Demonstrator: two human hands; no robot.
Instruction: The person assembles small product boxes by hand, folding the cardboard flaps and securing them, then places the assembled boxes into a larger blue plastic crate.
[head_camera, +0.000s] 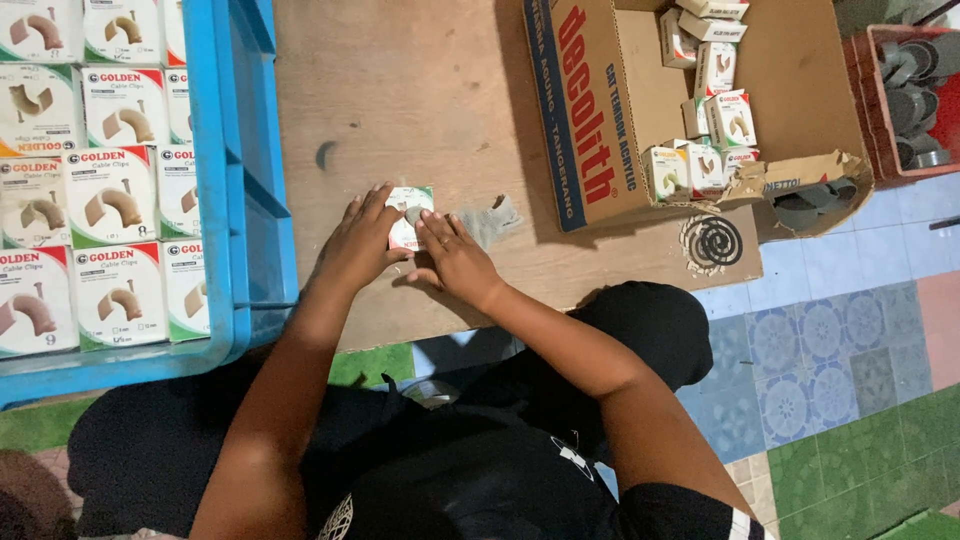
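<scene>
A small white, green and red carton (408, 204) lies on the brown wooden board (400, 90). My left hand (358, 243) presses on its left side with spread fingers. My right hand (453, 256) rests on its lower right part, fingers pointing up onto it. Both hands partly cover the carton. A grey scrap (492, 220) lies just right of my right hand.
A blue plastic crate (232, 180) at the left holds rows of like cartons. A brown cardboard box (640, 100) at upper right holds several small cartons. A grey spiral coil (713, 240) lies by the board's right edge. A red bin (905, 95) stands far right.
</scene>
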